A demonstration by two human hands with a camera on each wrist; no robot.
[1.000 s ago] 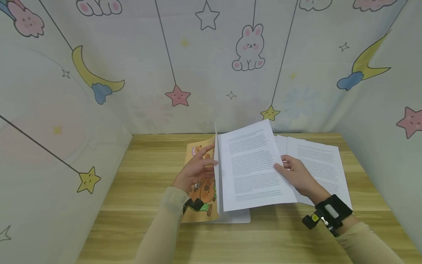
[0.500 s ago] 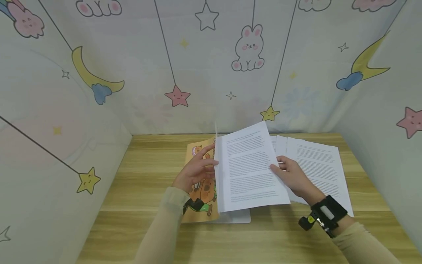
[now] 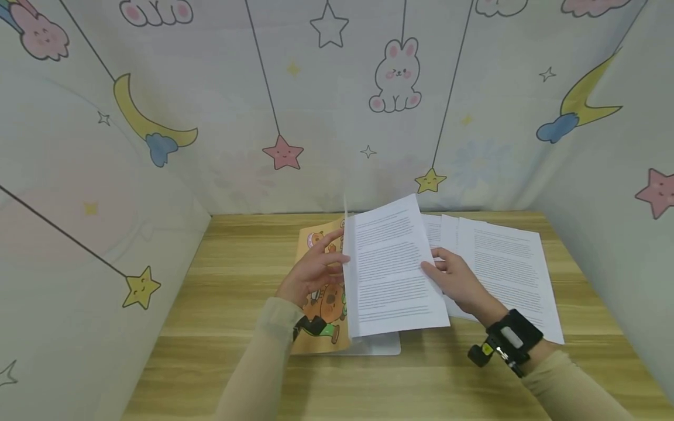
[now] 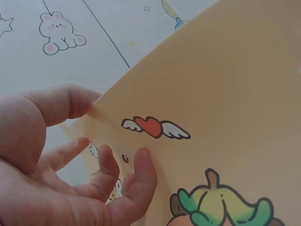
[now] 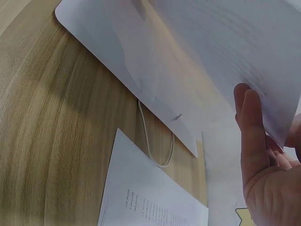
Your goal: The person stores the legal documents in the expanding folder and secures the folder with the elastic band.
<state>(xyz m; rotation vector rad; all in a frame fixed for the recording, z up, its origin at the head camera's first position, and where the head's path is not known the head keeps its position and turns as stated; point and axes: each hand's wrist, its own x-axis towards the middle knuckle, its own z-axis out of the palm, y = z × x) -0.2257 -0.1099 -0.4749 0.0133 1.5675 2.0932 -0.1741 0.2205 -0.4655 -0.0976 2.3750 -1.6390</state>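
A folder (image 3: pixel 318 345) with an orange cartoon cover and clear sleeves lies in the middle of the table, its cover and a sleeve raised. My left hand (image 3: pixel 313 272) holds the raised part by its edge; the left wrist view shows fingertips against the orange cover (image 4: pixel 211 84). With thumb and fingers, my right hand (image 3: pixel 455 280) pinches the right edge of a printed sheet (image 3: pixel 395 275). The sheet's left margin lies behind a translucent strip of the sleeve (image 3: pixel 351 292). In the right wrist view the sheet's underside (image 5: pixel 221 37) hangs tilted over the folder.
More printed sheets (image 3: pixel 508 266) lie overlapping on the table (image 3: pixel 237 280) at the right. A thin pale cord loop (image 5: pixel 146 134) sticks out from under the folder's edge in the right wrist view. A patterned curtain (image 3: pixel 326 105) stands behind the table.
My right hand has moved left with the printed sheet, whose left edge is now further into the sleeve. The left hand stays in place.
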